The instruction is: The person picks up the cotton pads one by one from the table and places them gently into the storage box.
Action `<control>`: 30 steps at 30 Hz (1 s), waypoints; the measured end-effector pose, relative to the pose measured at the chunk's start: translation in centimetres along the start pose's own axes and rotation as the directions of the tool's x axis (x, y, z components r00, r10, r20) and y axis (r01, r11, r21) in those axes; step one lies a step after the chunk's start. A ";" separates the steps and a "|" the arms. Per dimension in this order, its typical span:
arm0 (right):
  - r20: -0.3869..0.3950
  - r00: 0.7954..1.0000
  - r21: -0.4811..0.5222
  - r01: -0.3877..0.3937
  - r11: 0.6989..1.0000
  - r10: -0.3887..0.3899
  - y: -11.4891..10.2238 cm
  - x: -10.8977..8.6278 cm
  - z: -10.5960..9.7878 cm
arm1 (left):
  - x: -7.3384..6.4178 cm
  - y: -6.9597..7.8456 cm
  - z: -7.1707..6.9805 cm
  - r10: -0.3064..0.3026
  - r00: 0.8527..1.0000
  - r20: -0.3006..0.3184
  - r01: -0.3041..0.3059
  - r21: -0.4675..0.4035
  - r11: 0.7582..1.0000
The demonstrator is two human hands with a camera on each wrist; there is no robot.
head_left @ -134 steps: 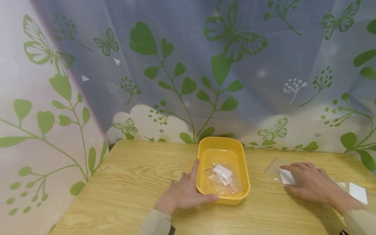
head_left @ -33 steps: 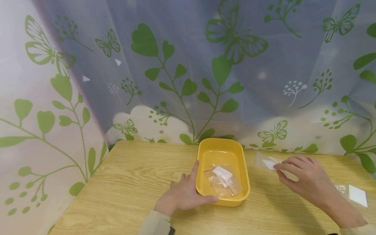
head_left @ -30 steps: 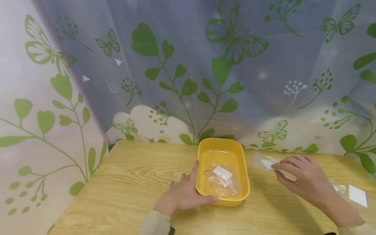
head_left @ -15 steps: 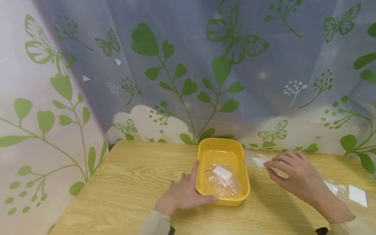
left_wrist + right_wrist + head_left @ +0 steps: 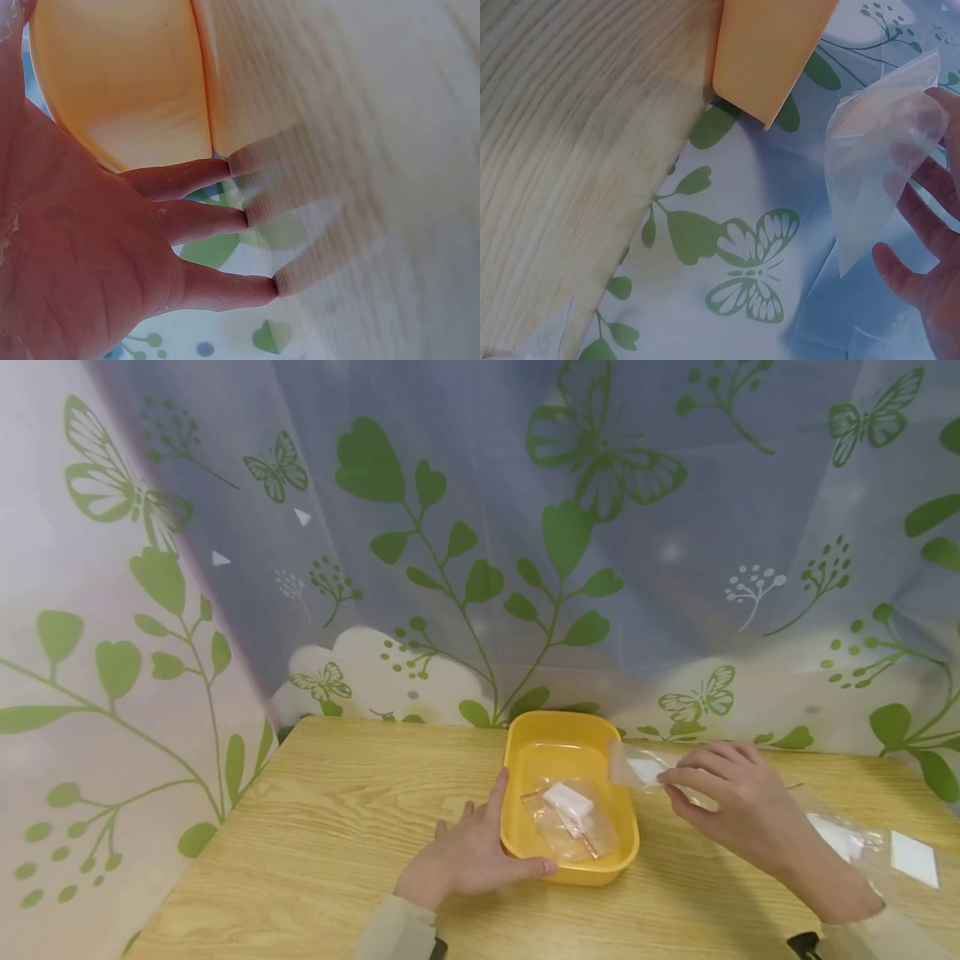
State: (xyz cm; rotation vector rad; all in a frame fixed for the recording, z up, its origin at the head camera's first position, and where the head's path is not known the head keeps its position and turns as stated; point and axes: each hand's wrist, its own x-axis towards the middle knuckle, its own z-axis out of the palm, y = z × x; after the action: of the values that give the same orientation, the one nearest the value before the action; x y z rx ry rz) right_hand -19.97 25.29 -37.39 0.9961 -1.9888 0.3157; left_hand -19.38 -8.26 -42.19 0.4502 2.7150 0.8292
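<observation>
A yellow plastic tray (image 5: 566,727) stands on the wooden table, holding clear zip bags (image 5: 570,814) with white contents. My left hand (image 5: 468,860) rests against its near left corner, thumb over the near rim and index finger along the left side. In the left wrist view, straight fingers (image 5: 225,289) touch the tabletop beside the tray wall. My right hand (image 5: 738,793) pinches a clear zip bag (image 5: 637,768) with a white piece inside, raised at the tray's right rim. The right wrist view shows that bag (image 5: 874,142) hanging from the fingertips.
More clear bags with white pieces (image 5: 832,835) lie on the table under and behind the right forearm. A white rectangle (image 5: 913,858) lies at the far right. A leaf-and-butterfly patterned curtain (image 5: 450,610) rises along the table's back edge.
My right hand has picked the bag up off the table and carried it left to the tray's right rim. More bags now show behind the forearm. The left hand stays put.
</observation>
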 end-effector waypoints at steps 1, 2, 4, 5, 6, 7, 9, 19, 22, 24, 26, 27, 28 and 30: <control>0.004 1.000 0.003 -0.001 1.000 0.001 -0.1 0.1 0.1 | 0.0 0.0 0.0 0.001 1.000 -0.001 -0.001 -0.002 1.000; 0.013 1.000 0.004 -0.004 1.000 0.004 -0.1 0.2 0.2 | -0.1 0.0 0.0 0.003 1.000 -0.001 -0.003 -0.005 1.000; 0.019 1.000 0.011 -0.001 1.000 0.001 -0.2 0.3 0.4 | -0.1 0.1 -0.1 0.003 1.000 0.000 -0.003 -0.006 1.000; 0.017 1.000 0.019 0.002 1.000 -0.003 -0.3 0.4 0.5 | -0.1 0.1 -0.1 0.003 1.000 0.003 -0.003 -0.006 1.000; 0.008 1.000 0.024 0.011 1.000 -0.011 -0.3 0.6 0.7 | -0.1 0.1 -0.1 0.002 1.000 0.004 -0.002 -0.006 1.000; -0.005 1.000 0.032 0.025 0.999 -0.024 -0.3 0.7 0.9 | -0.1 0.2 -0.2 0.000 1.000 0.006 0.000 -0.005 1.000; -0.032 0.998 0.050 0.053 0.997 -0.052 -0.3 1.0 1.4 | -0.1 0.2 -0.2 -0.004 1.000 0.010 0.004 -0.002 1.000; -0.043 0.994 0.081 0.102 0.991 -0.099 -0.7 2.1 2.8 | -0.1 0.3 -0.3 -0.011 1.000 0.016 0.011 -0.017 1.000; -0.005 0.995 0.104 0.098 0.990 -0.098 -0.9 2.4 3.1 | -0.1 0.3 -0.4 -0.011 1.000 0.013 0.011 -0.018 1.000; 0.016 0.995 0.121 0.101 0.988 -0.103 -1.1 2.5 3.5 | -0.2 0.3 -0.4 -0.012 1.000 0.016 0.013 -0.018 1.000; 0.043 0.994 0.151 0.093 0.984 -0.101 -1.2 2.5 3.8 | -0.2 0.4 -0.4 -0.017 1.000 0.019 0.017 -0.011 1.000; 0.052 0.993 0.162 0.092 0.983 -0.102 -1.2 2.6 4.0 | -0.2 0.4 -0.4 -0.019 1.000 0.021 0.020 -0.009 1.000; 0.058 0.993 0.170 0.095 0.981 -0.106 -1.2 2.6 4.2 | -0.2 0.4 -0.4 -0.022 0.999 0.024 0.022 -0.008 1.000; 0.072 0.992 0.186 0.091 0.978 -0.106 -1.3 2.6 4.5 | -0.3 0.4 -0.4 -0.025 0.999 0.026 0.026 -0.004 1.000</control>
State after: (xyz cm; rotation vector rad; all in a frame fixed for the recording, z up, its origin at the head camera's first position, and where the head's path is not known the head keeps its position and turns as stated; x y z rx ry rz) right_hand -22.46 20.61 -38.16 1.2376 -2.0022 0.4138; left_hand -19.19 -8.24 -41.63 0.4216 2.6894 0.8166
